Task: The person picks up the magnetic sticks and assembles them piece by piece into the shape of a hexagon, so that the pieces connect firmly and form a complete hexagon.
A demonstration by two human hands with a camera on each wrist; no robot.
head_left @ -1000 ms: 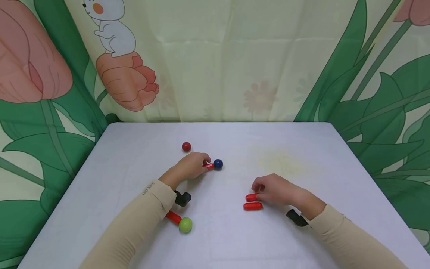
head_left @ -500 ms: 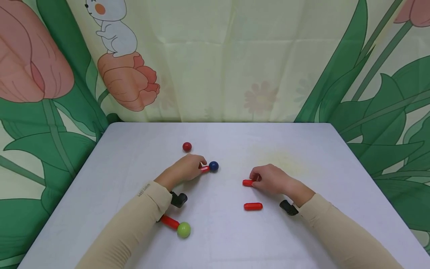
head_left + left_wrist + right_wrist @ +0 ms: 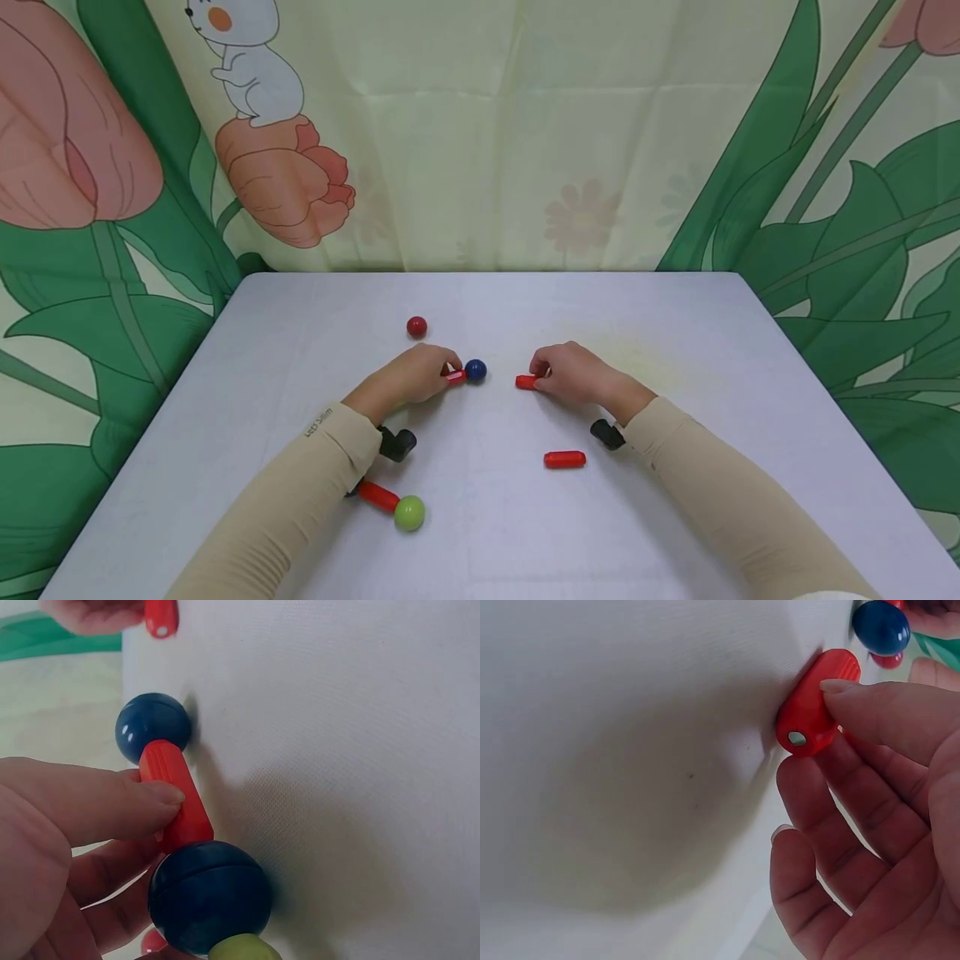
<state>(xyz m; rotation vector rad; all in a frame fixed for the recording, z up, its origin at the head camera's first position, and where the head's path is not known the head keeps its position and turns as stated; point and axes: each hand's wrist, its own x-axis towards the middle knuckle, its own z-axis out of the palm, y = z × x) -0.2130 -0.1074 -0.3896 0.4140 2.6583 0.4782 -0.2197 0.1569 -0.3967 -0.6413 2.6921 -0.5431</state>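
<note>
My left hand (image 3: 408, 379) pinches a red magnetic rod (image 3: 176, 799) between thumb and fingers. A dark blue ball (image 3: 476, 371) sits on the rod's far end. At the near end, in the left wrist view, is a second dark blue ball (image 3: 210, 896), with a yellow-green ball (image 3: 246, 949) against it at the frame's bottom. To the right, my right hand (image 3: 577, 375) pinches another red magnetic rod (image 3: 817, 705), a pale metal disc showing in its end. Its other end points toward the first blue ball, with a gap between them in the head view.
A loose red rod (image 3: 565, 460) lies on the white table (image 3: 480, 542) in front of the right hand. Beside the left sleeve lies a red rod (image 3: 378, 497) joined to a green ball (image 3: 409, 513). A red ball (image 3: 417, 327) sits beyond the left hand.
My right hand has carried its red rod away from the loose rod, leftward and farther back toward the blue ball. My left hand has shifted slightly left with its rod and blue ball.
</note>
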